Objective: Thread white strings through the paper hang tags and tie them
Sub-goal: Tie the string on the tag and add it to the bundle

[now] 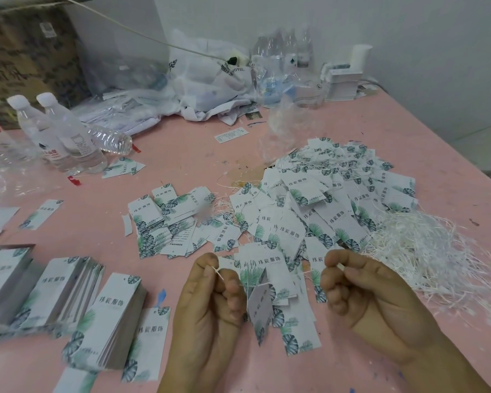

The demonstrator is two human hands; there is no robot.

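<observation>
My left hand point(210, 285) pinches one end of a white string point(216, 272) and my right hand point(355, 282) pinches the other end, with a paper tag point(260, 313) hanging on the string between them above the pink table point(182, 154). A heap of tags point(323, 199) lies just beyond, loose strings point(425, 251) to its right, and neat stacks of tags point(77, 302) to my left.

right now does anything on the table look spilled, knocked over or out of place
One clear water bottle lies on its side on the pink table, beside two upright bottles. A yellowish stain marks the table at the edge of the tag pile. Neither looks like it affects the work.
</observation>
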